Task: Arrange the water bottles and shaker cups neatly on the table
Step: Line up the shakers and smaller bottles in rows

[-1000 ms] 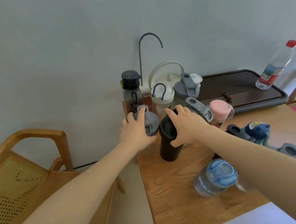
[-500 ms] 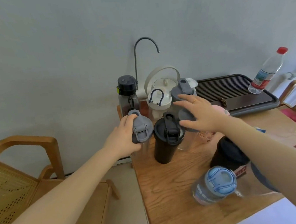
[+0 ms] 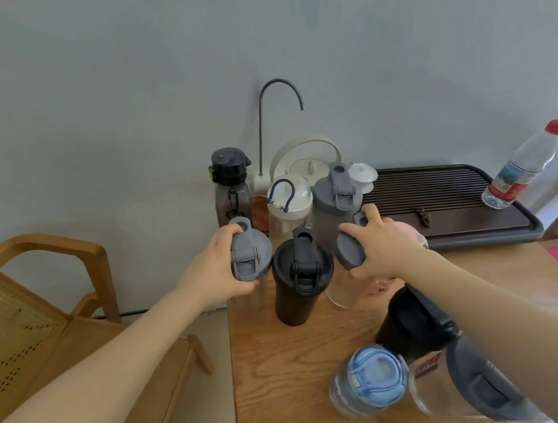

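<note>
The left hand (image 3: 213, 275) wraps its fingers (image 3: 230, 232) around the round grey flip lid of a clear shaker cup (image 3: 250, 253) at the wooden counter's (image 3: 281, 376) left edge. The right hand (image 3: 386, 248) clasps another grey-lidded clear shaker (image 3: 349, 255). A matte black tumbler (image 3: 300, 278) stands upright between them.

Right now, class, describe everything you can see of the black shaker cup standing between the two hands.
The black shaker cup is tall, opaque, matt-looking plastic that narrows toward its base. Its round black lid carries a flip cap, shut, and a hinged loop. It stands upright on the wooden table, near the left edge, between two grey-lidded clear shakers. Neither the left hand nor the right hand touches it.
</note>
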